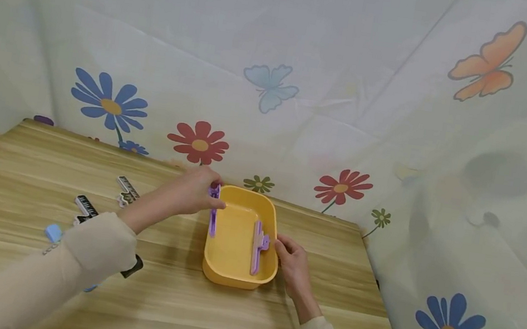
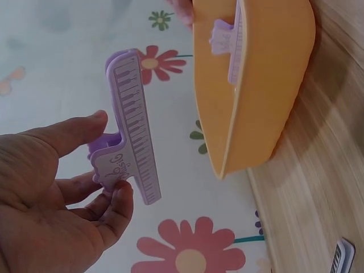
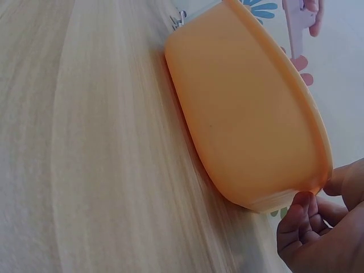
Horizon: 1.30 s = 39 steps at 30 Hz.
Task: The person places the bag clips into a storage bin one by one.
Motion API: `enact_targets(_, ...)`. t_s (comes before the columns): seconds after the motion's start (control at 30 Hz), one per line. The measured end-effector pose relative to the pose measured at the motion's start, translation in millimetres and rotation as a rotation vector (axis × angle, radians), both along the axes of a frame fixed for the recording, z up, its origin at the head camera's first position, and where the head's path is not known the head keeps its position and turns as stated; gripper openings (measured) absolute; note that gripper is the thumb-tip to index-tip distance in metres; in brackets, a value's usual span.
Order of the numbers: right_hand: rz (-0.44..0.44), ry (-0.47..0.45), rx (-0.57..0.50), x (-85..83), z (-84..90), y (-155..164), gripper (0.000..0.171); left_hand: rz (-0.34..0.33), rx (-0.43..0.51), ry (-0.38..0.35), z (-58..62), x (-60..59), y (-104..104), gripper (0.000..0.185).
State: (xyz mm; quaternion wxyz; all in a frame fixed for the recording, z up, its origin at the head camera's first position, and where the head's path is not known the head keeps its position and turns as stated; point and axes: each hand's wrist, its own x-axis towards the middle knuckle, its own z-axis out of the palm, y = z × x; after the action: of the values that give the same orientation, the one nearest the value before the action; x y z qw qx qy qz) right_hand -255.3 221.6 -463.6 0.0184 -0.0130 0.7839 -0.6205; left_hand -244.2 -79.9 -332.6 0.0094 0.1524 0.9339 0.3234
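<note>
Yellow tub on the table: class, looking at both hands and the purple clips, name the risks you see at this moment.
1. The left hand pinches a purple piano-key clip by its small handle beside the yellow tub; it might slip or snap shut.
2. The right hand only touches the tub's rim near the clipped-on second clip, so pushing could slide the tub on the wooden table.

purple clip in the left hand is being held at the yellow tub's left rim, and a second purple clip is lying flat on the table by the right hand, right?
Not quite. The second purple clip is not on the table; the head view shows it clamped on the yellow tub's right rim, beside the right hand. The left hand does hold its purple clip at the left rim.
</note>
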Motion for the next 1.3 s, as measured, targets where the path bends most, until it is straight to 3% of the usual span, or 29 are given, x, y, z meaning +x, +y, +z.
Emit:
enact_targets(0.5, 0.001, 0.0, 0.0, 0.9, 1.9, -1.3, 0.036, -0.072, -0.047, -0.009, -17.6, -8.0, 38.1, 0.055)
enact_targets(1.0, 0.02, 0.031, 0.0, -0.9, 1.6, 0.3, 0.036, -0.066, -0.045, -0.05, -29.4, -16.4, 67.7, 0.053)
enact_targets(1.3, 0.032, 0.012, -0.014, -0.4, 2.6, 1.4, 0.038, -0.098, -0.03, -0.021, -38.9, -20.6, 83.4, 0.048)
